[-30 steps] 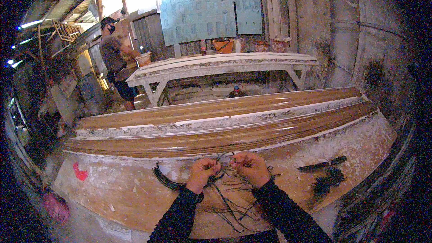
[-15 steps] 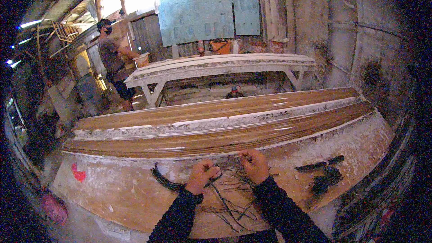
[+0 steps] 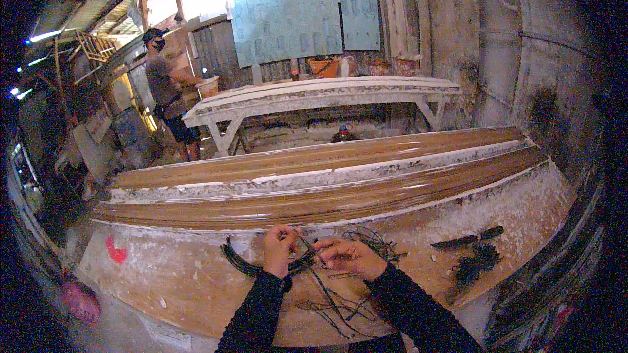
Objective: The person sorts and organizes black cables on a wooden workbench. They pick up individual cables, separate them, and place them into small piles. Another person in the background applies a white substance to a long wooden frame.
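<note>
My left hand is closed in a pinch on a thin dark strand, which looks like cord or wire. The strand slants past the right hand's fingertips and down toward the board's near edge. My right hand is closed at the fingertips on that strand, just right of the left hand. A curved bundle of dark strands lies beside and partly behind my left hand. Loose, tangled strands lie beyond my right hand, and more thin strands are spread between my forearms.
The plaster-smeared board carries a knife, a dark tuft of strands and a red scrap. Two long brown moulding strips run across behind my hands. Farther back are a white bench and a standing person.
My right hand has come left and down, from the tangled strands to the strand by my left hand. My left hand has risen slightly and shifted left.
</note>
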The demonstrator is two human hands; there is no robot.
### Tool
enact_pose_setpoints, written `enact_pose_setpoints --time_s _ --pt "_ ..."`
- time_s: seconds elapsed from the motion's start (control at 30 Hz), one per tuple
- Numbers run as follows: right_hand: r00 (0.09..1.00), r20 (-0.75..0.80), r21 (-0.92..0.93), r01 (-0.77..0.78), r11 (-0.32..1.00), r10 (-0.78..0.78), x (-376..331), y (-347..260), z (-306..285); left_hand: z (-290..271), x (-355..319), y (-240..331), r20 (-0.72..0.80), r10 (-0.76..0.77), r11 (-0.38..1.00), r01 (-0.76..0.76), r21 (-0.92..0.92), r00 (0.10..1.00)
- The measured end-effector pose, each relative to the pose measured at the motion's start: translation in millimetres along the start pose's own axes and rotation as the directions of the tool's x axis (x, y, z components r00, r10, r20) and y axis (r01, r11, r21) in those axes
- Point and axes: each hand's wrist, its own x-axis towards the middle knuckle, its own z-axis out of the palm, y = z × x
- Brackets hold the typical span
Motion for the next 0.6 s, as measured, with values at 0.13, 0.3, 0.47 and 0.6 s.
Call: enact_pose_setpoints --time_s 0.13,0.3,0.47,0.6 --pt "0.999 -0.043 -0.034 0.016 0.999 -0.017 1 0 -7 4 -5 0 0.086 -0.025 0.993 0.015 0.115 0.996" --pt "0.973 -0.203 -0.140 0.084 0.987 -0.112 5 16 -24 11 -12 -2 0.280 -0.063 0.982 0.009 0.190 0.958" --pt "0.859 -0.368 -0.377 0.212 0.902 -0.356 14 23 -33 12 -14 0 0.564 -0.140 0.986 0.062 0.156 0.814" --pt "0.786 -0.552 -0.292 0.132 0.947 -0.280 12 13 -34 12 -21 0 0.740 -0.139 0.987 0.034 0.156 0.658"
